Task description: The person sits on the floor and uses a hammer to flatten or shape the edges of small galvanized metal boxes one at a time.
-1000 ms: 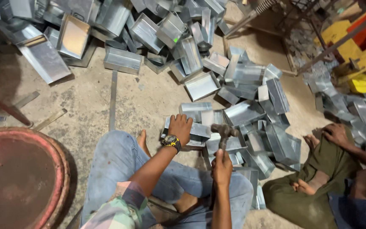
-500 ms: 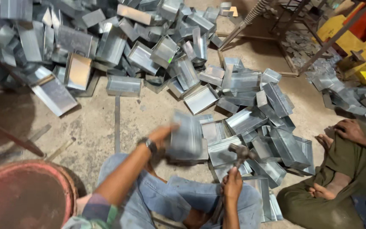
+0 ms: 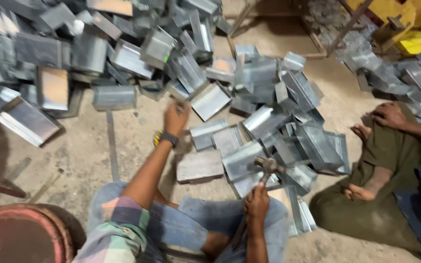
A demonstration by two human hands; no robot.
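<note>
A hammer (image 3: pixel 264 171) is gripped in the right hand (image 3: pixel 256 203), which is closed round the handle near the lap; the hammer's head is held over the sheet-metal boxes (image 3: pixel 249 160) lying on the floor (image 3: pixel 84 151) just beyond the knees. The left hand (image 3: pixel 176 118) is stretched out farther, toward the pile, with a watch (image 3: pixel 166 139) worn at the wrist. It is blurred, so it cannot be told whether its fingers are open or closed, nor whether anything is held; it is seen just left of a tilted box (image 3: pixel 210 100) at the pile's near edge. A flat grey piece (image 3: pixel 200 165) lies on the floor between the left arm and the hammer.

Many more boxes are heaped across the far side, from the far left to the centre (image 3: pixel 123 48). A thin metal strip (image 3: pixel 111 146) lies on the floor left of the left arm. At the near left a round red rim (image 3: pixel 20 234) is seen. Blue jeans (image 3: pixel 191 229) and a checked sleeve (image 3: pixel 118 224) are worn by the person.

On the right a second person is seated on the floor in olive trousers (image 3: pixel 391 160), with one hand (image 3: pixel 388 116) rested on the knee and a bare foot (image 3: pixel 359 193) near the boxes. Further boxes (image 3: pixel 405 78) are piled at the far right, with yellow objects (image 3: pixel 415 41) behind them.
</note>
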